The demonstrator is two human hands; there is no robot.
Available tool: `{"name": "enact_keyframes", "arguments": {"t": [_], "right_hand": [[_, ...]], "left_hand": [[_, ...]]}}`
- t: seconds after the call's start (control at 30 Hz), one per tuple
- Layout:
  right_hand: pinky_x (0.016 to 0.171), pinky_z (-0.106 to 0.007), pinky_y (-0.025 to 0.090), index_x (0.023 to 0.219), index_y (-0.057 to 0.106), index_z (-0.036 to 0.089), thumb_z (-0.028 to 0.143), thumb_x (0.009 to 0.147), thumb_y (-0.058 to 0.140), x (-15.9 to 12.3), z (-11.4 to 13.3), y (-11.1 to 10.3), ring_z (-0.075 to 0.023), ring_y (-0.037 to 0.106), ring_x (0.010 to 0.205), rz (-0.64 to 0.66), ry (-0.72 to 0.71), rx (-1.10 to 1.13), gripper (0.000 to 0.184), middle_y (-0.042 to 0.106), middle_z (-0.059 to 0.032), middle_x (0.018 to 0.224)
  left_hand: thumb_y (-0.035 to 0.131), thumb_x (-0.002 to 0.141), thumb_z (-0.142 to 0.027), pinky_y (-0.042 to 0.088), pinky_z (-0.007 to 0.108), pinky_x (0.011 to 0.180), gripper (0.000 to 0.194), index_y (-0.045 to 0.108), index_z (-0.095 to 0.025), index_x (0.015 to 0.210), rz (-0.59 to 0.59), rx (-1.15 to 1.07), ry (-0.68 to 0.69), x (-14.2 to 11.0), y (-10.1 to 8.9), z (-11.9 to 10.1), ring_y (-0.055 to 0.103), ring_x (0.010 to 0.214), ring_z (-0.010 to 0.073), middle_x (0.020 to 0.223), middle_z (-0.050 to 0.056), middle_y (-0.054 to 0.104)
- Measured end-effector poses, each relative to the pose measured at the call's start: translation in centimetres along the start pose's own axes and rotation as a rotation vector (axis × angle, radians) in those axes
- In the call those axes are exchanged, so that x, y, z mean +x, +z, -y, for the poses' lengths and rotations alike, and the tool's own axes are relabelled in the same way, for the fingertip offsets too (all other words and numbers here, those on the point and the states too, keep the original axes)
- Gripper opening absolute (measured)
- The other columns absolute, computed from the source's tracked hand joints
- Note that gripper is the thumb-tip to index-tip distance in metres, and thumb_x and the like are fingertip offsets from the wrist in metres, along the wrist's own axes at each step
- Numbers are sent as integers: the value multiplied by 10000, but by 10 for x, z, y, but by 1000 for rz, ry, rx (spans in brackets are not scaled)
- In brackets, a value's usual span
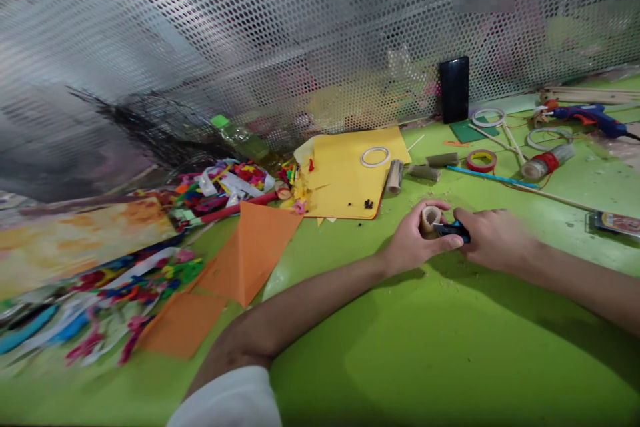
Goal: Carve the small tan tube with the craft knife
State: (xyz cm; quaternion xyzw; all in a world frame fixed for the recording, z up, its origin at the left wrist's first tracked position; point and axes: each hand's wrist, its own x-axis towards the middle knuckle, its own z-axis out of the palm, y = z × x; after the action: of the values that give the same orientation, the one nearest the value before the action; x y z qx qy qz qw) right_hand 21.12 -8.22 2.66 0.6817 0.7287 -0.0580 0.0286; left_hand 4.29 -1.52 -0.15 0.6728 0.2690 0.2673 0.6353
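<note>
The left hand (413, 238) pinches a short cardboard tube (431, 221) upright above the green bench (380, 347); the right hand (495, 237) grips a dark cutter (456, 232) against its rim (blade tip lost in the shadowy opening). Right forearm's cut off by the frame edge. Bare bench lies in front, loose tube pieces (425, 172) beyond, orange sheets (265, 244) leftward.
</note>
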Motion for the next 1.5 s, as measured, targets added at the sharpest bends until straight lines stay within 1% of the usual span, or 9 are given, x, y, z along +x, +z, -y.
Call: {"name": "enact_keyframes", "arguments": {"t": [0.17, 0.3, 0.47, 0.7, 0.9, 1.0, 1.13, 1.3, 1.5], "right_hand": [[508, -314, 179, 1041, 570, 187, 294, 811, 488, 0, -1, 0, -231, 642, 654, 22, 7, 2, 267, 724, -103, 823], [513, -319, 180, 1049, 575, 188, 292, 812, 470, 0, 0, -2, -228, 643, 656, 4, 19, -1, 279, 727, -102, 826], [517, -317, 188, 1071, 574, 186, 312, 821, 470, 1, 0, -3, -234, 646, 675, 12, 44, -10, 299, 731, -104, 845], [513, -320, 176, 1048, 582, 189, 297, 817, 453, 1, -1, 1, -224, 635, 654, -6, 22, 3, 286, 731, -98, 848], [515, -326, 183, 1033, 594, 184, 295, 814, 457, 1, 1, 1, -231, 628, 644, 9, 32, -1, 282, 726, -108, 823], [517, -330, 183, 1013, 600, 187, 312, 818, 459, 0, 2, 0, -239, 628, 649, 16, 37, -1, 271, 727, -115, 832], [519, -332, 182, 1023, 605, 192, 329, 827, 450, 1, 1, 2, -237, 626, 645, -1, 39, -12, 286, 728, -112, 829], [515, -324, 189, 1046, 600, 193, 336, 827, 449, 3, -1, 5, -236, 625, 637, -15, 52, -19, 302, 726, -113, 822], [503, -324, 187, 1038, 597, 193, 324, 835, 438, 3, -1, 3, -256, 654, 657, -17, 73, -25, 289, 729, -121, 816]], "left_hand": [[837, 684, -442, 323, 190, 537, 659, 441, -227, 1165, 39, -25, -27, -2, 1, 3, 415, 593, 57, 741, -68, 456], [826, 706, -420, 360, 192, 570, 639, 434, -222, 1171, 19, -39, 8, -1, 3, 4, 438, 631, 58, 801, -51, 476], [809, 731, -397, 380, 192, 604, 621, 450, -211, 1203, 41, -22, 5, 0, 3, 4, 462, 680, 69, 827, -35, 478], [800, 735, -429, 371, 197, 631, 520, 470, -197, 1062, 27, 18, 31, 1, 2, 7, 413, 707, 70, 847, -33, 453], [800, 733, -437, 279, 195, 544, 500, 446, -202, 998, 27, 49, 38, 1, 2, 9, 324, 617, 58, 754, -65, 378], [808, 722, -443, 269, 199, 539, 511, 442, -206, 988, 6, 87, 40, -1, 2, 11, 309, 608, 60, 739, -71, 361], [814, 712, -442, 284, 205, 544, 521, 449, -208, 1000, -38, 151, 29, -3, 2, 13, 322, 608, 65, 737, -71, 369], [819, 701, -454, 339, 213, 596, 540, 464, -201, 1021, -100, 236, 8, -3, 2, 11, 404, 662, 88, 758, -55, 443], [798, 705, -512, 352, 218, 598, 554, 475, -202, 1031, -123, 267, -48, -3, 4, 7, 441, 659, 96, 747, -53, 479]]}}
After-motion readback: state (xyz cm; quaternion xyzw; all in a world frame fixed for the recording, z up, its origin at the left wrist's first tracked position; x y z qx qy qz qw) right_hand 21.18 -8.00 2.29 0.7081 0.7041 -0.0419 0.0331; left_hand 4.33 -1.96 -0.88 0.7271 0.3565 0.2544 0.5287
